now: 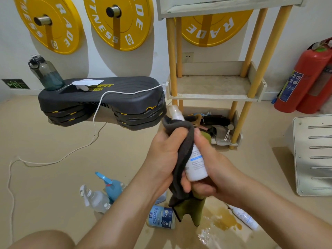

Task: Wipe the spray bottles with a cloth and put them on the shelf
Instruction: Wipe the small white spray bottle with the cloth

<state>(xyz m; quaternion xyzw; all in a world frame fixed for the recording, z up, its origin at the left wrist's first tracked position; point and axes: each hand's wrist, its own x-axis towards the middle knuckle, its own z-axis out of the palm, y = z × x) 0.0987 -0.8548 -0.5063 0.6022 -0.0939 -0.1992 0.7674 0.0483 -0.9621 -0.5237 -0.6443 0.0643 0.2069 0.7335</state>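
Your left fingers (177,136) are curled tight over the cloth (186,146), which is wrapped round the upper body and neck of the white spray bottle (196,165). So your left hand (162,155) grips cloth and bottle together. Your right fingers (201,188) are curled under the bottle's base with the thumb lying along its side, and your right hand (213,169) holds the lower body. The bottle is in the air in front of the shelf (212,97), below its middle tier and level with its bottom tier in this view. Its long axis is tilted: base low and toward you in the right palm, capped nozzle up and away, leaning left toward the shelf's left front post. The printed label faces up and right. The cloth is dark grey on one face and olive green on the other, and its loose end hangs below your hands. On the floor in front of the shelf, nearer you: a blue trigger sprayer (112,187) and a clear trigger sprayer (95,198) stand close together to the left; a labelled bottle (161,217) lies on its side beneath the cloth end; a slim white bottle (244,216) lies to the right beside a wet yellowish patch (224,220). The shelf's bottom tier holds a jumble of small items. A black step platform (102,97) sits just left of the shelf, and red fire extinguishers (303,78) stand to its right.
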